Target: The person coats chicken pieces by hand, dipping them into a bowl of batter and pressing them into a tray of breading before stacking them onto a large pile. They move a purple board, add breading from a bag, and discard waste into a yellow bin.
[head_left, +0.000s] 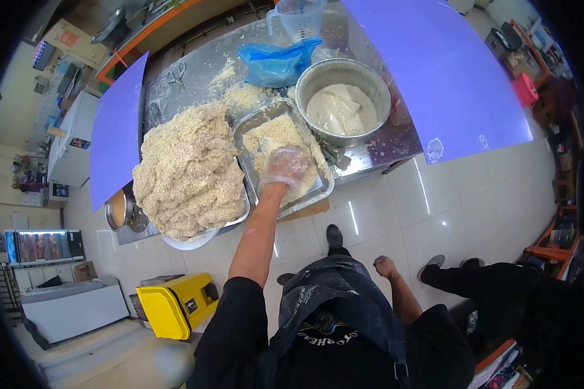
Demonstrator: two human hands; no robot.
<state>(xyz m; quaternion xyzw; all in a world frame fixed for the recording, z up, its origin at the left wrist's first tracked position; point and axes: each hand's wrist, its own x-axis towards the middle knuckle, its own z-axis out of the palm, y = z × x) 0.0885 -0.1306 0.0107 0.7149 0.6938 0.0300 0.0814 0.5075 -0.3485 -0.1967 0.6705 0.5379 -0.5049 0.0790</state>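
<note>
My left hand [287, 166], in a clear plastic glove, presses down into pale crumbs [272, 131] in a metal tray [326, 182]. Its fingers are bent down and mostly hidden, so I cannot make out anything under them. Left of this tray rises a big heap of crumb-coated pieces [189, 170], stacked on another tray. On the right stands a metal bowl [381, 107] of whitish batter, with a pale lump showing in it. My right hand [385, 266] hangs beside my apron, bare, fingers curled in with nothing visible in them.
Behind the crumb tray sit a blue plastic bag [278, 63] and a clear measuring jug [298, 21]. Scissors [176, 76] lie at the table's back left. Purple boards [444, 78] flank the table. A yellow bin [169, 308] stands on the floor; another person's legs [474, 280] show at right.
</note>
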